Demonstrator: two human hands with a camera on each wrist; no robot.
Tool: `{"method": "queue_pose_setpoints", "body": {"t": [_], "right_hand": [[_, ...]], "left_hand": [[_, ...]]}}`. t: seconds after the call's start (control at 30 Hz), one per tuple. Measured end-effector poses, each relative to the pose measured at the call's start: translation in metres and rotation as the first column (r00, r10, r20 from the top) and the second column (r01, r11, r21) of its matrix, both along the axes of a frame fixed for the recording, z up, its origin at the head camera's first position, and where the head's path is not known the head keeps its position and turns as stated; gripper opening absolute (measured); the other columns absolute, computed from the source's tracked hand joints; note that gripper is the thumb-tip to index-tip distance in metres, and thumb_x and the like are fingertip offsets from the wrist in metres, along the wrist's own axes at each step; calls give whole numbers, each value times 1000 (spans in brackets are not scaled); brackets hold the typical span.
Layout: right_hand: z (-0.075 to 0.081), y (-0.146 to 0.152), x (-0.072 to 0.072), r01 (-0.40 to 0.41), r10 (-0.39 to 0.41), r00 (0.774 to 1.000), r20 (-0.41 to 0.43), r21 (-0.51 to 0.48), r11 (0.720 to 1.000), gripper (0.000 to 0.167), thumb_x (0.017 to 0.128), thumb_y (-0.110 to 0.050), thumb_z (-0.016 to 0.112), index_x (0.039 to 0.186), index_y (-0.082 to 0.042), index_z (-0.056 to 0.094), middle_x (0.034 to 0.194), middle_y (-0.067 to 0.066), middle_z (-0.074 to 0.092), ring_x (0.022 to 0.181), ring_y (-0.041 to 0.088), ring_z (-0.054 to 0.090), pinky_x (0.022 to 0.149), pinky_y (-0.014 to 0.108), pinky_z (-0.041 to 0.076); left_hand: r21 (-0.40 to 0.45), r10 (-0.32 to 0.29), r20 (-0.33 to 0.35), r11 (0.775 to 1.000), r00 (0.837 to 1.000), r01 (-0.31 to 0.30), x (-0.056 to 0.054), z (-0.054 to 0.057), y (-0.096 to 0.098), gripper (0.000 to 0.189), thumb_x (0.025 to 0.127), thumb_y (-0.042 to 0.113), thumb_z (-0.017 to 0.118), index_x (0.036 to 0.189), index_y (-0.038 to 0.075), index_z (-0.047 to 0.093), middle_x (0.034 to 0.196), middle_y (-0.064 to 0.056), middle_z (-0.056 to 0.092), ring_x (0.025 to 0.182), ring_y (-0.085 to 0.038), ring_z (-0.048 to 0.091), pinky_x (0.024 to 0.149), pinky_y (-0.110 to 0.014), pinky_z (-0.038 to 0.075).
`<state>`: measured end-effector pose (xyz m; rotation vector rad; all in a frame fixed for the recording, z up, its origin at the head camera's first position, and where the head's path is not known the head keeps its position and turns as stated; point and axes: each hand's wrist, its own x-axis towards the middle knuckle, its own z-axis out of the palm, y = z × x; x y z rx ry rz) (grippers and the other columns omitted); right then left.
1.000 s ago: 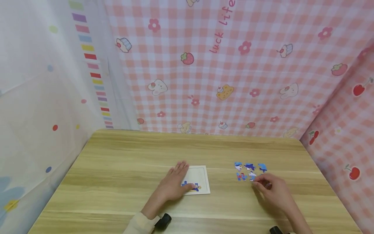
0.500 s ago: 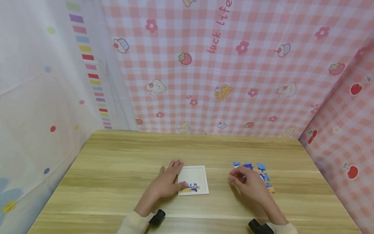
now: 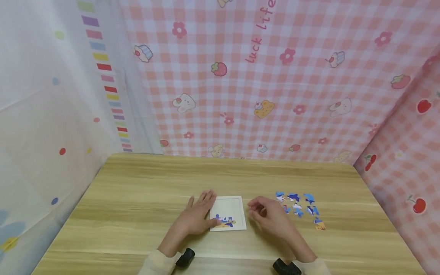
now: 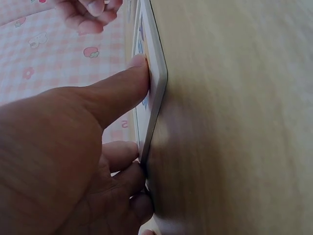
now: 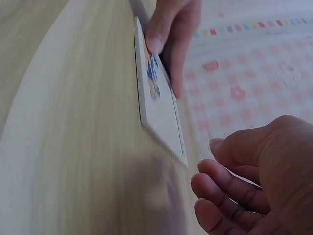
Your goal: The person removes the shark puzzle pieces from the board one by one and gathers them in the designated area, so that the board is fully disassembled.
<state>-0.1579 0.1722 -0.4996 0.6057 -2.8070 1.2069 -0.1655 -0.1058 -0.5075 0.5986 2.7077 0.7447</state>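
A small white-framed puzzle board (image 3: 227, 206) lies on the table, with joined picture pieces (image 3: 226, 220) along its near left part. My left hand (image 3: 196, 218) steadies it: the thumb (image 4: 124, 83) presses on the pieces, while the other fingers reach along the left edge. Just right of the board, my right hand (image 3: 269, 215) hovers with thumb and fingers bent toward each other. In the right wrist view its thumb (image 5: 234, 144) covers the index finger; I cannot tell whether a piece is pinched there. Several loose jigsaw pieces (image 3: 297, 210) lie beyond it to the right.
The wooden tabletop (image 3: 137, 191) runs back to a pink checked cloth (image 3: 240, 84) at the rear. Another checked cloth (image 3: 409, 183) hangs at the right, and a white dotted one (image 3: 41, 152) at the left.
My right hand has moved left from the loose pieces to the board's right edge, uncovering more pieces. My left hand has shifted slightly left, its thumb still on the board.
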Motion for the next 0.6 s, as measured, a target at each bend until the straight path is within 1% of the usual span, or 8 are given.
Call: {"method": "queue_pose_setpoints", "body": {"t": [0.13,0.27,0.33,0.43,0.6], "right_hand": [[-3,-17,1,-43,43,999,9,-8,999,10,92,-6,73,102,-8,72,85,-5,70,77,2,61,69,19,56],[-6,-33,3,-86,86,996,14,-12,996,11,92,-6,74,103,-7,73,87,-4,70,78,3,61,68,20,56],[-8,-40,5,-94,95,995,19,-8,995,12,91,-5,74,103,-7,73,88,-3,70,78,3,61,68,20,55],[-12,-46,9,-82,82,997,3,16,996,13,89,-7,77,101,-9,74,90,-3,69,80,6,61,69,19,54],[-14,-53,13,-29,33,999,-33,105,994,16,85,-20,83,99,-15,76,91,-8,65,83,8,59,74,21,52]], "left_hand": [[-5,4,2,1000,1000,-4,1,-1,0,86,98,46,64,162,3,27,172,-13,18,161,-34,12,129,-63,5],[-7,9,0,1000,1000,-9,0,1,1,86,98,46,65,162,3,27,172,-13,18,161,-34,12,129,-63,5],[-5,8,3,1000,1000,-8,1,2,1,85,98,45,65,162,3,27,172,-13,18,161,-34,12,129,-63,5],[0,3,6,1000,1000,-3,1,2,1,85,98,45,65,161,3,27,172,-14,18,161,-35,12,129,-63,6],[-10,-3,10,1000,1000,3,2,2,0,85,99,46,64,162,4,26,173,-12,17,161,-33,11,130,-62,5]]}}
